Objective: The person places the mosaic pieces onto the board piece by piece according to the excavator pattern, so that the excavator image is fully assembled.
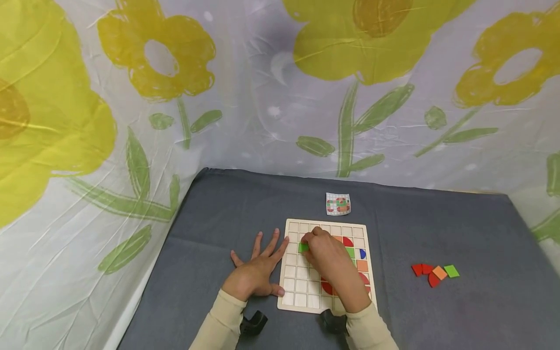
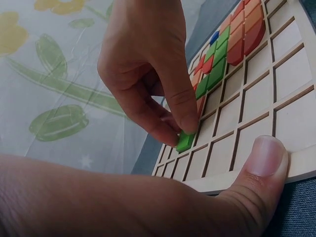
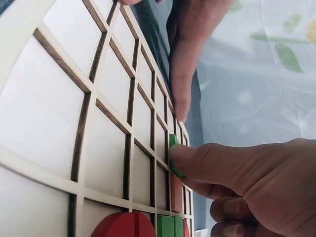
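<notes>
A wooden grid board [image 1: 301, 286] lies on the dark cloth, its right half partly filled with coloured tiles. My right hand [image 1: 325, 250] is over the upper part of the board. Its thumb and fingers pinch a green square tile [image 2: 185, 141], which sits at a cell in the left half. My left hand [image 1: 255, 272] lies beside the board with fingers spread. Its thumb [image 2: 264, 163] rests on the near left edge, and a fingertip touches that side higher up. Among the set tiles are a blue half-round [image 1: 362, 253] and an orange square [image 1: 362, 265]. My right forearm hides some cells.
To the right, several loose tiles lie together: red pieces [image 1: 433, 280], an orange square [image 1: 439, 272] and a green one [image 1: 451, 271]. Beyond the board is a small printed card [image 1: 338, 204] with a coloured grid pattern. A flowered curtain [image 1: 262, 121] hangs behind the table.
</notes>
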`<state>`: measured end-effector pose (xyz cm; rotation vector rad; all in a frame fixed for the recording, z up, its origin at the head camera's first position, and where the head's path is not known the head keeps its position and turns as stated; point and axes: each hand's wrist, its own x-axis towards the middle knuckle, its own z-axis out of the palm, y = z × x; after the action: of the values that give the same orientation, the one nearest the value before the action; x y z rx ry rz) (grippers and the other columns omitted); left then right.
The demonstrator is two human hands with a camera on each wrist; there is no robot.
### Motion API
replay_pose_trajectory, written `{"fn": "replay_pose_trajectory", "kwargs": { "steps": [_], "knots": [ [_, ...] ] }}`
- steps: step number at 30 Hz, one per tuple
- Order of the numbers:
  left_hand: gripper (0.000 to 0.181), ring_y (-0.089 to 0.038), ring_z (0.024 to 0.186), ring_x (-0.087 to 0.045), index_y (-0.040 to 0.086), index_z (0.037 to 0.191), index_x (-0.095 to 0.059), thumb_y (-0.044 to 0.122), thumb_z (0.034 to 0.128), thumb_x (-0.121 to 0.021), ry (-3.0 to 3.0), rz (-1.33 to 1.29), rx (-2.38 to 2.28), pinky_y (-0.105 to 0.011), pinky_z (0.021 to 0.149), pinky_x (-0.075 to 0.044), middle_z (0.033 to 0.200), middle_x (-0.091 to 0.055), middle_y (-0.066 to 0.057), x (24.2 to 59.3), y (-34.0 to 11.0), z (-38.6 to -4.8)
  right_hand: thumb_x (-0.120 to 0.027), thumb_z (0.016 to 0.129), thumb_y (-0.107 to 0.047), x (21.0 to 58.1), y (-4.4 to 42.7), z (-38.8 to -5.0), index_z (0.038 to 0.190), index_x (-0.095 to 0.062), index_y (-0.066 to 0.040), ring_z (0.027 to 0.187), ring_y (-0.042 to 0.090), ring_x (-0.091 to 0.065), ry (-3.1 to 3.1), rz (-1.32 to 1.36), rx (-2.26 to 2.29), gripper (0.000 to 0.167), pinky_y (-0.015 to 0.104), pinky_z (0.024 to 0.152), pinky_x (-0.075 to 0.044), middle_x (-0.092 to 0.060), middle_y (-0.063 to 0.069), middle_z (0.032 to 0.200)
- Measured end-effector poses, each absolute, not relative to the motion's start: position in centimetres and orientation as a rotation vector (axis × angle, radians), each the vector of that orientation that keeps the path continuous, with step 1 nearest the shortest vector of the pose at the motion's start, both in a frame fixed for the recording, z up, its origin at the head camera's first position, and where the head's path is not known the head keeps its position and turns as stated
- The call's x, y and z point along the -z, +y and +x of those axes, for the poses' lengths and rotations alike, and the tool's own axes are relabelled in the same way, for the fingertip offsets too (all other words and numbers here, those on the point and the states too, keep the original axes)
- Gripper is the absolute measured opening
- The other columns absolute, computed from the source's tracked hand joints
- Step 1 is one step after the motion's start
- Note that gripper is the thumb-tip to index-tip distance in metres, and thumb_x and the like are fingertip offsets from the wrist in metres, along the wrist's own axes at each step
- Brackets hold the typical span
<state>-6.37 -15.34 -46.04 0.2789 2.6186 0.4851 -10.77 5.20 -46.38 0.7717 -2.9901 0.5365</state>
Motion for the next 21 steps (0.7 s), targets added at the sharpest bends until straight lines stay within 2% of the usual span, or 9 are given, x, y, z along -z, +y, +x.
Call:
{"fn": "replay_pose_trajectory", "kwargs": {
  "steps": [15,21],
  "knots": [
    [0.131,-0.037,0.163,0.012,0.037,0.172,-0.012,0.043,0.0715,-0.096,2.593,0.274,-0.498,-0.096,0.099,0.005,0.179,0.007,0.007,46.2,-15.5,-6.6,-0.088,0.086,-0.005,46.5,5.0,-10.8,0.108,-0.080,-0.008,0.081,0.016,-0.065,-2.998,0.757,-0.539,0.024,0.031,0.070,-0.059,-0.066,0.004,0.098],
    [0.131,-0.036,0.163,0.014,0.039,0.171,-0.009,0.041,0.0729,-0.095,2.585,0.274,-0.522,-0.096,0.099,0.007,0.179,0.009,0.007,46.1,-15.5,-6.5,-0.085,0.092,-0.018,45.0,6.6,-10.6,0.119,-0.077,-0.009,0.081,0.013,-0.064,-3.046,0.674,-0.642,0.030,0.031,0.070,-0.058,-0.066,0.002,0.108]
  ]
}}
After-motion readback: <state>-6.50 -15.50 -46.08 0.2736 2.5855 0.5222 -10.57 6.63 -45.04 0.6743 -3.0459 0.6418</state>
